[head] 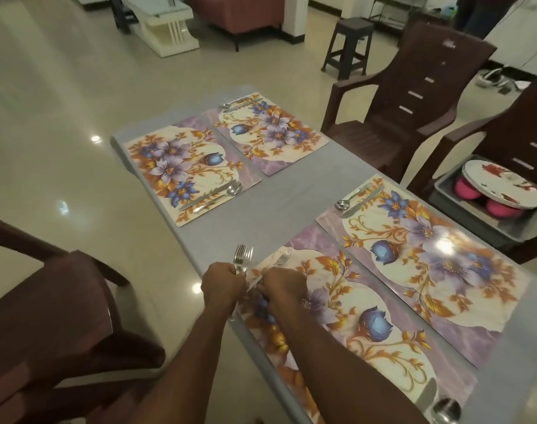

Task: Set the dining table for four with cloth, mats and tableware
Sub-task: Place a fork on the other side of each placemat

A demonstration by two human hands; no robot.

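Note:
A grey cloth (279,197) covers the table, with floral mats laid on it: far left (184,166), far right (270,133), near right (426,264) and the nearest one (346,319). My left hand (222,284) grips a bunch of forks (242,255), tines up, at the table's left edge. My right hand (284,284) holds a single fork (281,260) low over the nearest mat's upper left corner. A knife and spoon (215,195) lie on the far left mat. Another pair (356,197) lies on the near right mat, and a third (238,104) on the far right mat.
A tray (463,212) on a brown chair at the right holds stacked floral plates (502,186) over pink bowls (469,189). Brown chairs stand at the left (62,316) and back right (414,96). A knife and spoon (438,405) lie at the nearest mat's lower corner.

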